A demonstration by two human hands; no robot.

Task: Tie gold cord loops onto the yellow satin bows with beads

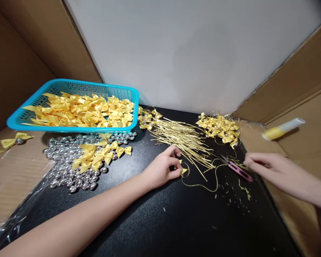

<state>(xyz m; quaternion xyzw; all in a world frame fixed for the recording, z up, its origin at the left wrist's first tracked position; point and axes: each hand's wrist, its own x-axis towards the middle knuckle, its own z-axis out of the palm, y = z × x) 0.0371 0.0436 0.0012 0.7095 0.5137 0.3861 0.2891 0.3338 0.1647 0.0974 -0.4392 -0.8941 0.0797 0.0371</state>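
Observation:
My left hand [167, 167] rests on the black table, its fingers closed round a small yellow ribbon bow [184, 171] that is mostly hidden behind them. A thin gold cord [203, 188] loops out from this bow and curves to the right. My right hand [264, 167], slightly blurred, hovers near the table's right edge with its fingers pinched together. What they hold, if anything, I cannot make out. Beside its fingertips lie pink thread snips [240, 171]. A bundle of cut gold cords [182, 137] lies just beyond my left hand.
On the left, a blue basket [136, 107] is full of yellow bows. In front of it are silver beads [66, 153] with several bows [96, 157] on top. Bows with beads are heaped [220, 128] at the back right, near a yellow thread spool [283, 129]. Cardboard walls stand at both sides.

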